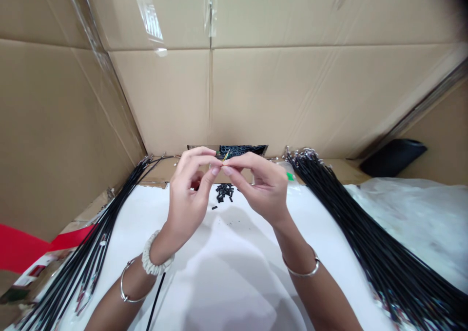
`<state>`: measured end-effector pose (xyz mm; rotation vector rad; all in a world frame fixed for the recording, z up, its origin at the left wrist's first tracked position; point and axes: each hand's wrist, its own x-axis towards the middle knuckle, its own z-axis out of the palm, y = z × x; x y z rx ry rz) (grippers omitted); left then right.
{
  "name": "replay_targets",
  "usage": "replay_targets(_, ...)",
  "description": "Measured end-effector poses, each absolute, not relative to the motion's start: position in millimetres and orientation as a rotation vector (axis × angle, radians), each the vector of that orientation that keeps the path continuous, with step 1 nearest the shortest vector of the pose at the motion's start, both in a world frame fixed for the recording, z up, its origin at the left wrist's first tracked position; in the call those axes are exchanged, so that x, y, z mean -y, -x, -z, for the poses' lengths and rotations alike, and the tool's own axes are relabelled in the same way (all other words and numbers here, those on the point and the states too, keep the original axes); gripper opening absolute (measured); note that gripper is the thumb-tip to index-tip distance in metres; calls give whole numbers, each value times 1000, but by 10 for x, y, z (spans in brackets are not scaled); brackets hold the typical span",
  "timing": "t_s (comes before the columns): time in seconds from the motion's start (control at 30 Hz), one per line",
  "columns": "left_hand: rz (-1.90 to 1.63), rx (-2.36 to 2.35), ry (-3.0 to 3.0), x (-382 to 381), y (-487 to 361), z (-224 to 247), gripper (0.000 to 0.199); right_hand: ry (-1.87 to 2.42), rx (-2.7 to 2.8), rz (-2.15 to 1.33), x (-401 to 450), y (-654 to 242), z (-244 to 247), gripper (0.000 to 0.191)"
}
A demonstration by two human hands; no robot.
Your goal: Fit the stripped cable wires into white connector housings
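My left hand [190, 194] and my right hand [261, 184] meet above the white work surface, each with thumb and forefinger pinched together, tips touching. Thin yellow and green wires [226, 155] poke up from between the fingertips; the fingers cover the rest of them. A black cable [156, 299] comes out from beneath my left wrist toward the near edge; its link to the wires is hidden. Just beyond and below the fingertips lies a small heap of short black tube pieces [224, 192], with one piece [214, 207] lying apart.
Bundles of long black cables lie at left [109, 219] and right [351, 219], wire ends showing. Cardboard walls [256, 92] enclose the back and sides. A dark box of tubes [243, 150] stands behind my hands. Clear plastic sheeting [413, 214] and a black roll [393, 157] are at right.
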<state>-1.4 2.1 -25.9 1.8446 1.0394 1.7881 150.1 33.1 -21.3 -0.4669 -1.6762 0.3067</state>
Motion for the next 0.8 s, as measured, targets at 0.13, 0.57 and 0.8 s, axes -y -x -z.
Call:
replay_targets(0.13, -1720, -1032, -1832, -24, 46, 244, 9, 402, 1695, -262, -342, -1524, 220, 15)
replay_targets(0.57, -1686, -973, -1674, 1, 87, 157, 15, 523, 1631, -537, -287, -1544, 184, 3)
replay_targets(0.8, -1671, -998, -1778, -5, 140, 128, 15, 519, 1545, -854, -267, -1543, 156, 8)
